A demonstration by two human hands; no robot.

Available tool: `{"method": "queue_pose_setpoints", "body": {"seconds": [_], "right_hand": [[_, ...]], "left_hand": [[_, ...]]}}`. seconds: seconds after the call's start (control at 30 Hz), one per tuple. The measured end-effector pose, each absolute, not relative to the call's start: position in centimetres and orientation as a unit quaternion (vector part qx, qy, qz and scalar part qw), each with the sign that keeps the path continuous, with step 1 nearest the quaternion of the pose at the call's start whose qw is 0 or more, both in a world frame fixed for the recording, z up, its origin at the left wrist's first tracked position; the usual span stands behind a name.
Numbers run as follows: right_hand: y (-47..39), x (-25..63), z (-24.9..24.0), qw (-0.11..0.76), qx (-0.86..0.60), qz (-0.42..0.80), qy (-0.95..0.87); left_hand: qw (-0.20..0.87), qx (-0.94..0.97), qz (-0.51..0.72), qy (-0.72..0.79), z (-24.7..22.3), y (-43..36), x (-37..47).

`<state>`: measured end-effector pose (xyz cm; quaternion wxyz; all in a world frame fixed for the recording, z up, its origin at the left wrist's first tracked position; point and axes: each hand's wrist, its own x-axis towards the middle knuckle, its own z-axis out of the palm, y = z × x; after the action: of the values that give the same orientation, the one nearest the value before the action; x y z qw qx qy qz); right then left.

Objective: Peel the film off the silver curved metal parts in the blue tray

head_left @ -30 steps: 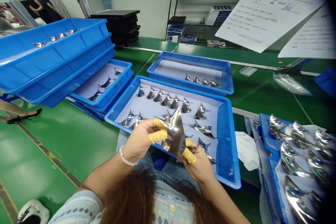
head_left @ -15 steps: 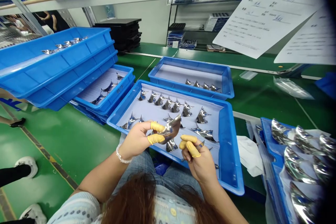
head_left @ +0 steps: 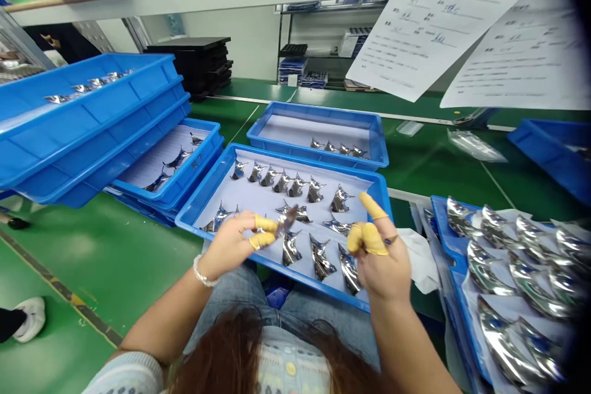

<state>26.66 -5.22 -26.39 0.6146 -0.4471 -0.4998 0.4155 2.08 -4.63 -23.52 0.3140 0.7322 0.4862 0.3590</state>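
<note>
Yellow finger covers are on some fingers of both hands. My left hand (head_left: 235, 240) pinches a shiny curved metal piece (head_left: 287, 220) between thumb and forefinger, over the central blue tray (head_left: 392, 197). Above that tray's right side is my right hand (head_left: 378, 240), its index finger stretched out and other fingers curled; a thin dark thing shows beside them, too small to make out. Several pointed metal pieces (head_left: 315, 189) stand in a row on the white lining, and more lie nearer my lap, one of them (head_left: 322, 257) left of my right hand.
Behind is another blue tray (head_left: 318, 112) with metal pieces. Stacked blue trays (head_left: 106, 117) rise at the left. A tray of larger shiny pieces (head_left: 489, 277) sits at the right. Papers (head_left: 415, 31) hang at the upper right, and a person's shoe (head_left: 31, 319) is at the lower left.
The view has shifted to the right. My right hand has moved right, away from my left hand, and its index finger has straightened. The piece in my left hand has turned to a narrower angle.
</note>
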Motion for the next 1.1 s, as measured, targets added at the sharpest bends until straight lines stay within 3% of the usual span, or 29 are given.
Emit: {"method": "queue_pose_setpoints", "body": {"seconds": [0.13,0.23,0.57,0.7,0.87,0.97,1.1], "right_hand": [[-5.2,28.2,-28.0,0.619,-0.443,0.454,-0.464],[-5.2,28.8,-29.3,0.576,-0.469,0.460,-0.487],[0.7,31.8,-30.8,0.405,-0.662,0.246,-0.581],[4.5,32.9,-30.0,0.254,-0.729,0.185,-0.608],[7.5,31.2,-31.5,0.083,-0.745,0.195,-0.633],[8.0,30.2,-32.4,0.060,-0.748,0.203,-0.630],[7.6,30.5,-31.3,0.129,-0.743,0.213,-0.622]], "left_hand": [[0.085,0.754,0.252,0.600,-24.6,1.1,-2.1],[0.038,0.771,0.123,0.624,-26.2,5.5,-4.8],[0.050,0.812,0.013,0.581,-31.5,9.1,-5.9],[0.039,0.813,0.046,0.579,-30.9,8.5,-4.3],[0.063,0.836,0.096,0.537,-29.6,5.6,-0.5],[0.089,0.847,0.113,0.512,-29.5,3.5,1.4],[0.208,0.821,0.184,0.498,-29.5,1.5,2.5]]}}
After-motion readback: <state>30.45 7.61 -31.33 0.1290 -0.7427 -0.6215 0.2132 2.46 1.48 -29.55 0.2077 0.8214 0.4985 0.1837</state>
